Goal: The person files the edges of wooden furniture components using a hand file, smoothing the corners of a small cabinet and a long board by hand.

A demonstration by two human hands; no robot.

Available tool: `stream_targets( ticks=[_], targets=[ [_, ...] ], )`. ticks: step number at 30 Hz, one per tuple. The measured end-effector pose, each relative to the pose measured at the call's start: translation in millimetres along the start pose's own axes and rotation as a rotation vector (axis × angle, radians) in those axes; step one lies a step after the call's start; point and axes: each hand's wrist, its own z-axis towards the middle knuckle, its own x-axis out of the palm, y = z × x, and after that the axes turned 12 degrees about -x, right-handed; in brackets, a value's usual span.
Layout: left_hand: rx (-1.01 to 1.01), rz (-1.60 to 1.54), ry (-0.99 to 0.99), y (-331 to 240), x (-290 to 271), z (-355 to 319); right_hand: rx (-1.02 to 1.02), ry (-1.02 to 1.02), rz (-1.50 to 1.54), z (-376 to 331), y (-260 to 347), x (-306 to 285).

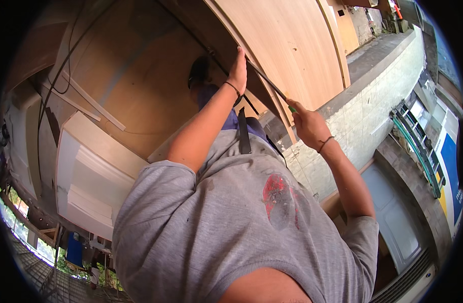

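Observation:
A light wood-grain panel [297,48] stands in front of me, its long edge running down toward my body. My right hand [312,130] is closed around the green handle of a long, thin, dark file [268,80], which lies slantwise along the panel's edge. The file's far end reaches my left hand [238,71]. That hand is upright beside the panel edge, its fingers stretched out and close together. Whether its palm touches the file's tip or only the wood is hidden.
At left stands a white box-like cabinet part [97,169], with thin wood strips [97,103] near it. A brown board surface [140,76] spreads beyond my left arm. A low tiled wall [363,106] runs along the right, with a ladder [418,146] past it.

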Motion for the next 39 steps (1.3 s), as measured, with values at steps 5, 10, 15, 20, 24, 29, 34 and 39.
stream_targets(
  ticks=[5,10,15,20,24,29,34,39],
  targets=[
    [0.105,-0.1,-0.09,11.8,-6.3,12.7,0.028,0.016,-0.059,20.7,-28.2,42.0],
    [-0.053,0.017,-0.034,25.2,-1.7,11.3,-0.01,-0.061,0.037,-16.0,-21.7,28.7],
    [0.0,0.027,0.022,35.1,15.4,0.4,0.023,-0.077,-0.004,-36.1,-36.7,41.1],
    [0.1,-0.126,0.207,34.9,-25.3,40.3,-0.022,-0.007,-0.049,0.1,-59.7,74.5],
    [-0.05,-0.067,0.073,68.7,2.7,15.7,0.019,-0.039,0.003,-55.0,-48.2,55.5],
    [-0.069,-0.021,-0.041,90.8,22.6,6.9,0.049,-0.006,-0.023,-75.9,-74.4,69.8],
    [-0.167,-0.089,0.008,98.1,-0.1,21.7,0.021,-0.024,-0.025,-71.3,-74.3,79.6],
    [-0.07,-0.025,-0.022,123.9,43.5,-12.1,0.043,-0.023,-0.018,-109.8,-79.2,73.0]
  ],
)
